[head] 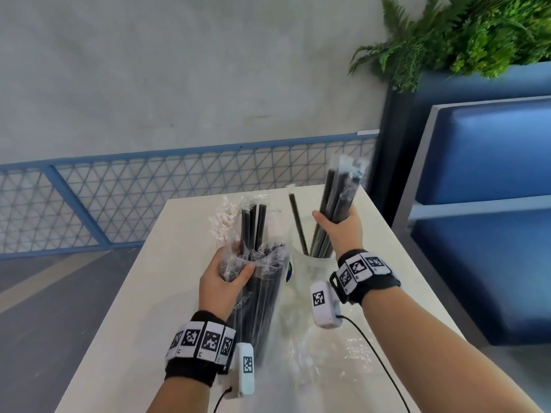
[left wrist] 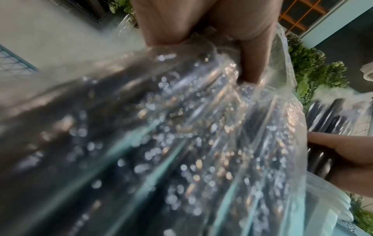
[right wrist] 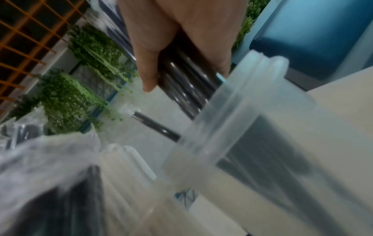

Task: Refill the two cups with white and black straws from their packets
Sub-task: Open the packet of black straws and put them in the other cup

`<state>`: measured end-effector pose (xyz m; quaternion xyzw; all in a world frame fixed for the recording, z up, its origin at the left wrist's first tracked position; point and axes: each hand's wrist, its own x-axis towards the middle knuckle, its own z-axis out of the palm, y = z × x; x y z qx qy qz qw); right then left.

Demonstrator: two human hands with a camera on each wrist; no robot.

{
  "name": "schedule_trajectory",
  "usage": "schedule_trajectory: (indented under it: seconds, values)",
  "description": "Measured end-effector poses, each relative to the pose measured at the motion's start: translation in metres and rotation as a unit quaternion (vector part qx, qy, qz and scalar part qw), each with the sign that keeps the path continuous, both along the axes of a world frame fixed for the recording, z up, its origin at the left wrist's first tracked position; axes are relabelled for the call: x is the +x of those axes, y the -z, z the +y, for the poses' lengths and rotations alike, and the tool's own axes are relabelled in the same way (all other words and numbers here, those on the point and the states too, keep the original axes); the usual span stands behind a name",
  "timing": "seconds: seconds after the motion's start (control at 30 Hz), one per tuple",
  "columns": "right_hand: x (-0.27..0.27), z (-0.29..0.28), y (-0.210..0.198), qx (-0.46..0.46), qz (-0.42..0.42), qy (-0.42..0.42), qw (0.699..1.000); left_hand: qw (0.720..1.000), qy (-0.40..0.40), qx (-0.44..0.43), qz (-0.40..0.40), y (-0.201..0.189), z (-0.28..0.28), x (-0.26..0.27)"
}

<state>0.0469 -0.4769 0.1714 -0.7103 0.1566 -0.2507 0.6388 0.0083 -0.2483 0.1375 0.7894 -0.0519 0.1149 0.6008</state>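
Near the middle of the head view, the left hand (head: pixel 222 281) grips the open top of a clear packet of black straws (head: pixel 259 296), its fingers and thumb curled round the crinkled plastic. The packet stands roughly upright on the pale counter (head: pixel 143 308), and three black straws (head: pixel 253 225) stick up out of its mouth above the hand. In the left wrist view the same packet (left wrist: pixel 161 143) fills most of the frame, shiny and blurred, with the thumb pressed into the plastic near the top.

To the right of centre, the right hand (head: pixel 340 231) is wrapped round a bunch of wrapped black straws (head: pixel 337 198) (their thin clear sleeves poke out above the fist). The lower ends of the bunch reach down into a translucent cup (head: pixel 313 269) that stands on the counter just right of the packet. One more black straw (head: pixel 298 225) leans in that cup, apart from the bunch. The right wrist view shows the cup (right wrist: pixel 252 127) close up, with the bunch entering past its rim under the fingers (right wrist: pixel 149 67).

Behind the packet, left of centre, a cluster of white straws (head: pixel 222 222) stands up; what holds them is hidden. Loose clear plastic (head: pixel 322 353) lies on the counter in the lower middle. A blue bench seat (head: pixel 483 222) fills the right side and a green plant (head: pixel 465 34) the upper right.
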Motion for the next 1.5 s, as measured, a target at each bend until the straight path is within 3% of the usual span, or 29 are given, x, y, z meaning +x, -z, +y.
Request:
schedule_trajectory:
  seconds: [0.43,0.57,0.67,0.8,0.87,0.9,0.93,1.03,1.1,1.43,1.5]
  values:
    - [-0.014,0.008,0.019,-0.101,0.0,-0.022,0.995,1.0,0.014,-0.007,-0.016,0.0,0.004,-0.004]
    - [-0.039,0.016,0.038,-0.198,-0.055,0.091,0.975,1.0,0.011,-0.01,-0.013,0.0,0.005,-0.005]
    - [-0.061,0.028,0.069,-0.197,-0.077,0.135,0.968,1.0,0.014,-0.019,-0.01,0.0,0.005,-0.007]
    - [-0.085,0.035,0.105,-0.212,-0.046,0.082,0.973,0.999,0.018,-0.025,-0.012,-0.001,0.005,-0.008]
    - [-0.093,0.035,0.112,-0.229,0.034,-0.023,0.973,1.0,0.016,-0.025,-0.006,0.001,0.007,-0.008]
    - [-0.096,0.033,0.117,-0.282,0.09,-0.094,0.95,1.0,0.015,-0.024,-0.005,0.002,0.007,-0.007]
    - [-0.099,0.033,0.122,-0.355,0.157,-0.168,0.906,1.0,0.016,-0.024,-0.006,0.002,0.008,-0.007]
    - [-0.108,0.036,0.136,-0.459,0.36,-0.325,0.745,0.999,0.021,-0.028,-0.019,-0.002,0.008,-0.011]
    - [-0.111,0.038,0.141,-0.458,0.421,-0.354,0.698,0.999,0.031,-0.028,-0.034,-0.009,0.009,-0.013]
    - [-0.104,0.036,0.133,-0.442,0.458,-0.351,0.687,0.994,0.028,-0.023,-0.098,-0.032,0.027,-0.013]
    - [-0.102,0.039,0.125,-0.451,0.434,-0.333,0.705,0.995,0.033,-0.019,-0.088,-0.027,0.028,-0.016]
